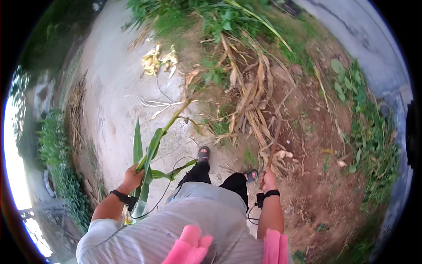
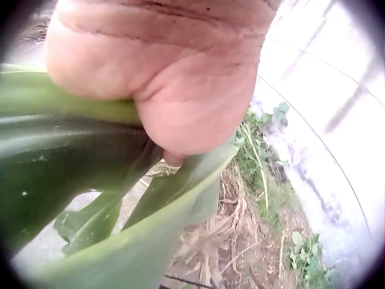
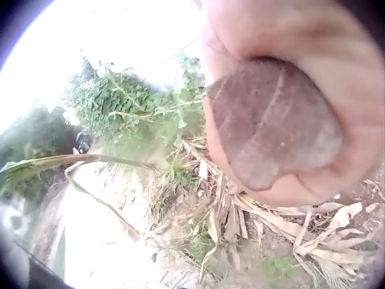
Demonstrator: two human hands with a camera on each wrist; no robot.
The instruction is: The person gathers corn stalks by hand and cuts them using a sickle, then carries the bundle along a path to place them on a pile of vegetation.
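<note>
My left hand [image 1: 132,177] grips a green corn stalk [image 1: 166,127] with long leaves, which slants up and to the right in the head view. In the left wrist view the palm [image 2: 180,90] closes round the stalk, broad leaves [image 2: 66,162] spreading beneath; the fingers are mostly hidden. My right hand [image 1: 268,181] holds a thin brown stick [image 1: 276,140] pointing away over the soil. Its blunt brown end [image 3: 277,123] fills the curl of the right hand [image 3: 355,90] in the right wrist view.
Dry corn leaves [image 1: 252,99] lie in a heap ahead. Pale yellow husks [image 1: 151,60] sit on the concrete path [image 1: 110,88]. Bare soil [image 1: 316,176] and green plants [image 1: 378,149] are at the right, beside a grey concrete strip [image 1: 365,39]. Both sandalled feet stand below.
</note>
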